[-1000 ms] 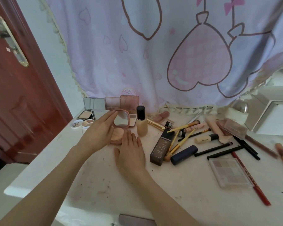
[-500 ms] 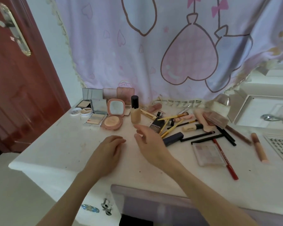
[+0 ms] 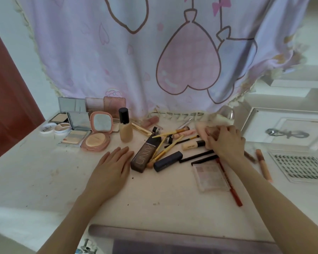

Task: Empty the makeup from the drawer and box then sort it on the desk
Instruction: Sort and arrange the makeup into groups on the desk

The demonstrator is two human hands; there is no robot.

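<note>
Right hand [image 3: 225, 141], fingers curled over a brownish compact [image 3: 212, 133] at the back of the makeup pile, to the right of the foundation bottle [image 3: 125, 130]; whether it truly gripped could not be told. Left hand [image 3: 111, 169] lay flat, fingers straight, on the desk [image 3: 44, 180] in front of that bottle, holding nothing. Pink round compact [image 3: 97, 136] stood open just left of the bottle; dark UNNY tube [image 3: 145, 154] lay right of it.

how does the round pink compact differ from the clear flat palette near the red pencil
The round pink compact stands open, mirror lid up; the clear flat palette lies closed. The compact holds one peach pan; the palette shows many small pale squares. The compact sits left among sorted cases, the palette right among loose sticks. Both rest on the desk.
</note>
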